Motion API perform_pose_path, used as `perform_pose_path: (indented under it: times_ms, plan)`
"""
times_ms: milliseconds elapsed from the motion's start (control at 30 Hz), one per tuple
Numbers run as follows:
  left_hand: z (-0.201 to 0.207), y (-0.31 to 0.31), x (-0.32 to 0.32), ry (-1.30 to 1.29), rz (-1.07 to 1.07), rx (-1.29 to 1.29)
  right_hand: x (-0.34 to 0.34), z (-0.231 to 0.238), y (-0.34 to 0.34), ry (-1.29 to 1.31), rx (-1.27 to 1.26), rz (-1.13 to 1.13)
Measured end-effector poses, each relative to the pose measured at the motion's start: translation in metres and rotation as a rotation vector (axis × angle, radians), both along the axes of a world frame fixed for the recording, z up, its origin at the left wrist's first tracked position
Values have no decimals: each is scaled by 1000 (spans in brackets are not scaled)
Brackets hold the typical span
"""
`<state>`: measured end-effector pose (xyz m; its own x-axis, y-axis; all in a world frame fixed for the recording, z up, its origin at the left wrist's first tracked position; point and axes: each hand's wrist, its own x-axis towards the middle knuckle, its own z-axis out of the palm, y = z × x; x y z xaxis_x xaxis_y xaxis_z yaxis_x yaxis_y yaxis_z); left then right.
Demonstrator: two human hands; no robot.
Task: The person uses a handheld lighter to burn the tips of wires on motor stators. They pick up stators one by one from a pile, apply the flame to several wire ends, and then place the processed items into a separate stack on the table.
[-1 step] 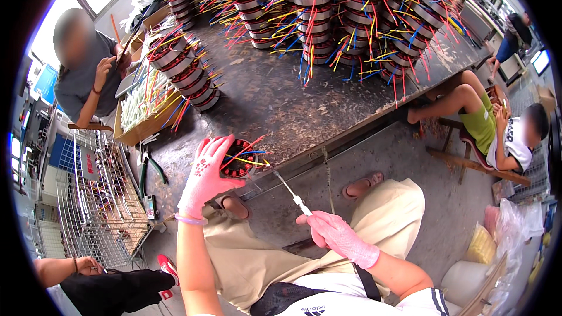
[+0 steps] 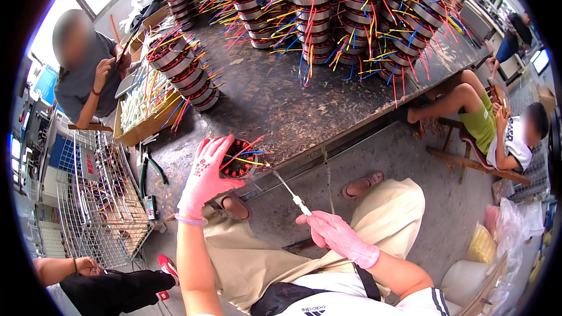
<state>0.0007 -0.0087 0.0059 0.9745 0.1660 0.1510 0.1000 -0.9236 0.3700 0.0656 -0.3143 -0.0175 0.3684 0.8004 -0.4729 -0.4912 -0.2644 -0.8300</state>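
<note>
My left hand (image 2: 206, 171), in a pink glove, grips the side of a motor stator (image 2: 236, 172) at the near edge of the table. Red windings line the stator's ring, and red, blue and yellow wires stick out of it to the right. Part of the ring is hidden behind my fingers. My right hand (image 2: 342, 240), also gloved in pink, is closed round a slim white-handled tool (image 2: 301, 205) with a thin shaft. Its tip points up and left, a short way right of the stator's wires.
Stacks of stators (image 2: 313, 17) crowd the table's (image 2: 263, 93) far side; a shorter stack (image 2: 184, 76) leans at left. Beside it stands a box of white sleeves (image 2: 140, 111). Green-handled pliers (image 2: 153, 169) lie near a wire cart (image 2: 105, 199). Several people are around.
</note>
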Motion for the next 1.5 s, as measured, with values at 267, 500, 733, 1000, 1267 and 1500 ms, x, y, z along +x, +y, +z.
perform_pose_path:
  times_ms: [267,500,733,1000,1267,1500]
  plan:
    - [-1,0,0,-4,6,7,0,1,0,-17,-5,-3]
    - [-2,-1,-1,6,16,3,-1,-3,0,12,20,-14]
    - [0,-2,0,21,21,4,0,1,0,-36,12,-1]
    - [-2,-1,0,8,11,-4,1,2,0,-17,19,-6]
    - [-1,-3,0,-12,37,40,0,-1,-1,4,14,-25]
    - [-1,-3,0,-2,39,43,-1,-4,1,31,3,-22]
